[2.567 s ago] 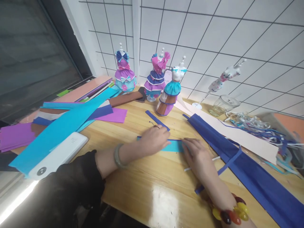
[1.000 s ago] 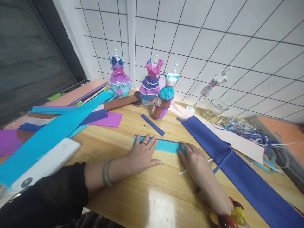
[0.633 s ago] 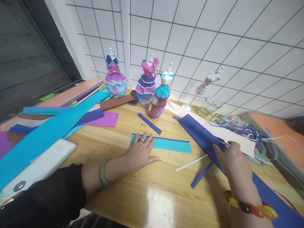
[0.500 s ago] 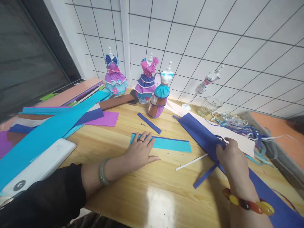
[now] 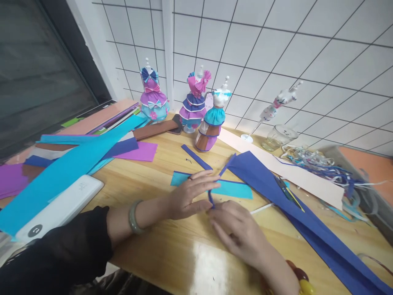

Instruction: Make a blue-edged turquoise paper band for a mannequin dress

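Note:
A narrow dark blue strip is pinched at its lower end in the fingers of my right hand. It bends upward past the fingertips of my left hand, which are stretched out and apart; whether they touch it I cannot tell. Under and behind my left hand a turquoise strip with a dark blue top edge lies flat on the table, its middle partly covered. Beyond it lies another short dark blue strip. To the right, scissors rest on a long dark blue fabric piece.
Three dressed mini mannequins stand along the tiled wall, with an undressed, tilted one further right beside a glass jar. Layered coloured fabric and a white power bank lie left. Tangled ribbon scraps are at right.
My right hand has come from the long blue fabric to the middle, bringing the narrow blue strip. My left hand has lifted and turned from lying flat on the turquoise strip. Scissors now show.

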A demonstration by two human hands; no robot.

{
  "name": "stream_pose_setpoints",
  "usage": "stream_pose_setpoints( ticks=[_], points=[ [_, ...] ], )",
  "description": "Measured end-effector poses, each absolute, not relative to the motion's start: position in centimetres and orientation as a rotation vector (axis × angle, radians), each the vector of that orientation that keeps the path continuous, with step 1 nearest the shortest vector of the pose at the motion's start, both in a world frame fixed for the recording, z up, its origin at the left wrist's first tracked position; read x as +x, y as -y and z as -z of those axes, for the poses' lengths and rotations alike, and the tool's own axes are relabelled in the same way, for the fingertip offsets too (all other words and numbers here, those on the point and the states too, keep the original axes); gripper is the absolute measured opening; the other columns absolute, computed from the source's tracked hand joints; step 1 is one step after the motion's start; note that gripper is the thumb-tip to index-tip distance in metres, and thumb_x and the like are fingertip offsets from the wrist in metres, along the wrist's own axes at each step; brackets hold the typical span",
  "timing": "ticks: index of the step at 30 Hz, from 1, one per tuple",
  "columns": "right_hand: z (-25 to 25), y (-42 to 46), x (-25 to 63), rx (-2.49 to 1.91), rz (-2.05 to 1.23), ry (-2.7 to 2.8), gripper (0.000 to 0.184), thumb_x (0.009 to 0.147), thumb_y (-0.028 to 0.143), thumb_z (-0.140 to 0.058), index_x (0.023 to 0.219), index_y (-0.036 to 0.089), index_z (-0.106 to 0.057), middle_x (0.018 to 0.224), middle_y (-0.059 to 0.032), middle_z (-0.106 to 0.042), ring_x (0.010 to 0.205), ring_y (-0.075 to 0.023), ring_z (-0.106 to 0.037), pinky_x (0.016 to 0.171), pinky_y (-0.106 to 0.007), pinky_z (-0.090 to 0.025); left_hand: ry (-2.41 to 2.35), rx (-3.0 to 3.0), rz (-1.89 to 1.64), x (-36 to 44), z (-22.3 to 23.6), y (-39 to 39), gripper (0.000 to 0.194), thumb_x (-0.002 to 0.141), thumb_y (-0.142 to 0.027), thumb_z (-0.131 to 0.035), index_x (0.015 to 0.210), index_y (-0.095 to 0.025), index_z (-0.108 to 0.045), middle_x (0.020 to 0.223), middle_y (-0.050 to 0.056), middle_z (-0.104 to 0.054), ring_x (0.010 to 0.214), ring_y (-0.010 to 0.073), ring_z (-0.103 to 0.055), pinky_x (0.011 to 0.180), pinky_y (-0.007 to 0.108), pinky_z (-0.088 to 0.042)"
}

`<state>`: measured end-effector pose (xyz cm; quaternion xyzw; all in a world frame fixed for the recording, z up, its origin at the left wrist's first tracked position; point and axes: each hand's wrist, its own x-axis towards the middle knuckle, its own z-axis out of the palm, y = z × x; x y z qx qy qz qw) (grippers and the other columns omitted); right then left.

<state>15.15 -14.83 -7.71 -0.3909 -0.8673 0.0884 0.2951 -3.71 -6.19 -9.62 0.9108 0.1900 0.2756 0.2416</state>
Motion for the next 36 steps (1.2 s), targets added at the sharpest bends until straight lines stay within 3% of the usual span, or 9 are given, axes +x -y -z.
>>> stream_pose_setpoints(
  ticks=[5,7,10,15,23,26,29,33,36],
  points=[
    [6.5,15.3,14.5,-1.023,-0.773,2.259,0.010,0.085,0.023,-0.053,0.086,0.026,-0.063,0.072,-0.0006,-0.067,0.066,-0.0168,-0.061,0.062,-0.030,-0.048,-0.249,2.330,-0.520,-3.6,9.4,6.4,0.051,0.094,-0.046,-0.023,0.094,-0.017,-0.065,0.107,0.010,-0.066,0.121,0.0218,-0.048,0.107,0.040,-0.029],
    [6.2,15.0,16.0,-1.106,-0.908,2.113,0.018,0.088,0.023,-0.050,0.078,0.024,-0.064,0.069,-0.0005,-0.066,0.064,-0.0157,-0.061,0.061,-0.028,-0.048,-0.260,2.292,-0.465,-3.5,9.5,6.4,0.049,0.093,-0.047,-0.028,0.077,-0.017,-0.062,0.087,0.010,-0.068,0.099,0.0196,-0.058,0.100,0.036,-0.036],
    [6.2,14.2,18.8,-1.294,-0.901,1.835,0.036,0.090,0.033,-0.046,0.062,0.022,-0.063,0.059,-0.0016,-0.064,0.057,-0.0156,-0.059,0.057,-0.028,-0.046,-0.364,2.246,-0.434,-3.5,9.7,6.3,0.045,0.091,-0.045,-0.037,0.061,-0.016,-0.054,0.065,0.006,-0.059,0.070,0.0135,-0.055,0.078,0.028,-0.044],
    [6.7,12.8,22.6,-1.631,-0.797,1.533,0.048,0.085,0.052,-0.049,0.050,0.020,-0.058,0.048,-0.0011,-0.056,0.048,-0.0131,-0.051,0.049,-0.025,-0.041,-0.555,1.852,-0.313,-4.0,9.7,5.5,0.036,0.087,-0.046,-0.047,0.076,-0.014,-0.061,0.059,0.000,-0.058,0.055,0.0072,-0.052,0.056,0.018,-0.040],
    [8.7,12.0,27.7,-1.997,-1.043,1.725,0.052,0.081,0.061,-0.048,0.053,0.018,-0.056,0.049,-0.0024,-0.059,0.045,-0.0141,-0.055,0.046,-0.026,-0.044,-0.628,1.680,-0.105,-5.3,8.9,3.0,0.042,0.081,-0.052,-0.054,0.084,-0.013,-0.065,0.050,-0.003,-0.055,0.047,0.0060,-0.048,0.051,0.017,-0.038],
    [8.7,12.0,27.1,-1.969,-0.611,1.831,0.042,0.082,0.056,-0.050,0.068,0.019,-0.064,0.067,-0.0054,-0.067,0.064,-0.0194,-0.062,0.065,-0.033,-0.050,-0.628,1.642,-0.046,-5.5,8.8,2.9,0.039,0.080,-0.051,-0.055,0.085,-0.013,-0.065,0.048,-0.004,-0.053,0.043,0.0060,-0.048,0.046,0.017,-0.038],
    [8.4,12.3,23.5,-1.719,-0.341,1.825,0.027,0.086,0.043,-0.052,0.082,0.020,-0.064,0.097,-0.0093,-0.069,0.092,-0.0216,-0.062,0.087,-0.038,-0.045,-0.598,1.637,0.057,-5.4,8.7,3.3,0.035,0.080,-0.048,-0.056,0.086,-0.014,-0.065,0.049,-0.004,-0.055,0.039,0.0064,-0.049,0.041,0.016,-0.037],
    [8.7,13.1,17.7,-1.434,-0.737,1.946,0.024,0.090,0.036,-0.048,0.099,0.020,-0.063,0.104,-0.0093,-0.067,0.096,-0.0190,-0.061,0.083,-0.034,-0.048,-0.578,1.630,0.163,-5.0,8.7,4.0,0.032,0.081,-0.046,-0.055,0.089,-0.016,-0.064,0.051,-0.004,-0.056,0.037,0.0064,-0.048,0.037,0.016,-0.035],
    [9.1,13.4,15.5,-1.329,-0.937,2.038,0.025,0.092,0.033,-0.044,0.094,0.019,-0.064,0.093,-0.0069,-0.067,0.086,-0.0160,-0.061,0.077,-0.029,-0.048,-0.566,1.636,0.161,-5.0,8.7,4.1,0.030,0.083,-0.044,-0.053,0.088,-0.017,-0.062,0.051,-0.004,-0.057,0.037,0.0064,-0.049,0.037,0.016,-0.034]
  ],
)
